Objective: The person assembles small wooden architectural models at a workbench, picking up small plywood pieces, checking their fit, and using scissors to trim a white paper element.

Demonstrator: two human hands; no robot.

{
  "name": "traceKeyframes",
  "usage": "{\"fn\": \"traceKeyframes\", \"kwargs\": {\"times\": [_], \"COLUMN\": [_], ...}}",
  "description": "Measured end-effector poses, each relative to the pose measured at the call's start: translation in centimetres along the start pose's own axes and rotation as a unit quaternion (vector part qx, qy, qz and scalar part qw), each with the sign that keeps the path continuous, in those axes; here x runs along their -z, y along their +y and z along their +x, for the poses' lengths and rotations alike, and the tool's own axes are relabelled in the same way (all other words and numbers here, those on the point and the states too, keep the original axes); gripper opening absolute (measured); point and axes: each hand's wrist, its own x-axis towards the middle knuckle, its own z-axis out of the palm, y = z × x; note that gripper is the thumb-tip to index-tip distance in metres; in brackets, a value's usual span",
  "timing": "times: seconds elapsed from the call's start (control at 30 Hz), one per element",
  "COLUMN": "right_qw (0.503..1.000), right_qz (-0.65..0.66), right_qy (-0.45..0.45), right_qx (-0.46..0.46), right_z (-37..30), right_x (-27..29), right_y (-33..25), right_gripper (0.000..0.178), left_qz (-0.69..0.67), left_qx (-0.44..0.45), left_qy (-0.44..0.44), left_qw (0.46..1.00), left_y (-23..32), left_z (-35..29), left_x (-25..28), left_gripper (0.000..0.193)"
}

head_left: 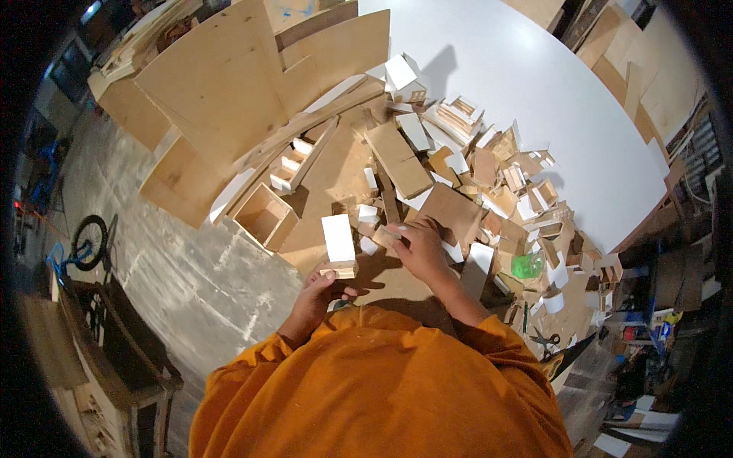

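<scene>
My left hand [311,299] is closed on a small wooden model piece [340,269], a stack of thin wood layers with a white panel [338,237] standing up from it. The thumb lies along the wooden edge. To the right, my right hand [422,248] pinches a small flat wooden block [385,236] between thumb and fingers, a little apart from the model piece. Just beyond the hands lie small white-faced offcuts [368,214]. A brown flat board [452,210] rests beyond my right hand.
A wooden open box [265,217] and a divided wooden tray [303,156] stand at the left. Right of my hands are piled model pieces, a green-filled clear container [527,266], scissors [545,340] and a handsaw [569,359]. A small white model house [405,79] stands at the far side.
</scene>
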Motion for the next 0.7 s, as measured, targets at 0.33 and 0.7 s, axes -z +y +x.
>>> {"fn": "traceKeyframes", "kwargs": {"times": [0.33,0.7], "right_qw": [0.972,0.98], "right_qz": [0.207,0.183], "right_qy": [0.018,0.037], "right_qx": [-0.114,-0.07], "right_z": [-2.0,-3.3], "right_x": [1.6,0.6], "right_y": [-1.1,-1.7], "right_gripper": [0.027,0.027], "left_qz": [0.082,0.094], "left_qx": [-0.028,-0.038], "left_qy": [0.007,0.001], "left_qw": [0.996,0.995], "left_y": [-0.5,-0.5], "left_z": [0.2,0.4], "left_x": [-0.8,-0.9], "left_gripper": [0.032,0.034]}}
